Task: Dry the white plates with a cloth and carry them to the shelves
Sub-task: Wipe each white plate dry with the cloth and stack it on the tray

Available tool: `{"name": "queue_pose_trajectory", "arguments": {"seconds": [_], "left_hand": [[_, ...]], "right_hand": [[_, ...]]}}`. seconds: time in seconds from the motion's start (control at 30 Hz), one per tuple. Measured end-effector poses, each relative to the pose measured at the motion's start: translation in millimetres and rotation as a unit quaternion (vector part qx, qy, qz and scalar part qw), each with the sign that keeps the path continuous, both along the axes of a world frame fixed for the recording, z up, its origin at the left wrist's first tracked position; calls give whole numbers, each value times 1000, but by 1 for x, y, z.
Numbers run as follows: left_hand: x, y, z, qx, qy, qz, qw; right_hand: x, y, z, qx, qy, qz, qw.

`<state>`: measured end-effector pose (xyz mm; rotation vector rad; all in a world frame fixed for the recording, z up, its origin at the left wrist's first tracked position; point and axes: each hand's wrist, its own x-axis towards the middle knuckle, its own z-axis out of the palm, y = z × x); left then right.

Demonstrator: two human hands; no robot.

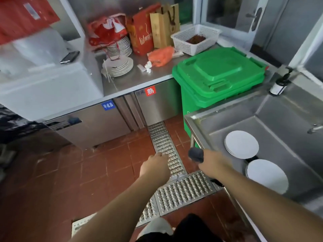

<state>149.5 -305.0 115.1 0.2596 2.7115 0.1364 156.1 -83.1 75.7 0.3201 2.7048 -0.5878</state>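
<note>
Two small stacks of white plates lie in the steel sink (272, 109) at the right, one stack (242, 144) farther and one (267, 176) nearer. My right hand (212, 163) grips a dark grey cloth (196, 154) just left of the sink's front rim. My left hand (154, 167) hangs over the floor drain with its fingers curled and nothing in it. More white plates (120, 64) sit stacked on the steel counter ahead, with a taller stack (120, 45) behind them.
A green lidded bin (220, 74) stands between the counter and the sink. The counter (139, 77) carries red and brown bags, an orange bag and a white basket (196, 38). A phone (70, 57) lies on a white chest at left. Metal drain grates (167, 154) cross the red tile floor.
</note>
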Motion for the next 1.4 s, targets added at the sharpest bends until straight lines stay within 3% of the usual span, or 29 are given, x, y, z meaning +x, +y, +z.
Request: {"name": "queue_pose_trajectory", "arguments": {"seconds": [0.23,0.37,0.53,0.7,1.03,1.17,1.4], "left_hand": [[-86,16,-16,-1,-21,-28,999],[-153,38,-24,9,-19,-99,995],[-225,70,-32,28,-23,-188,982],[-263,114,-48,11,-34,-298,954],[-256,237,-72,-21,-29,-446,894],[-250,283,-81,-27,-46,-464,884],[-254,334,-118,-41,-139,-420,896]], "right_hand": [[-62,20,-10,2,-24,-31,999],[-94,42,-6,-3,-13,-79,997],[-124,67,-5,29,-83,-183,979],[-107,82,-17,8,-66,-318,946],[-24,151,-52,-53,-46,-553,830],[-5,182,-64,-85,-59,-589,801],[1,206,-87,-144,-80,-621,767]]}}
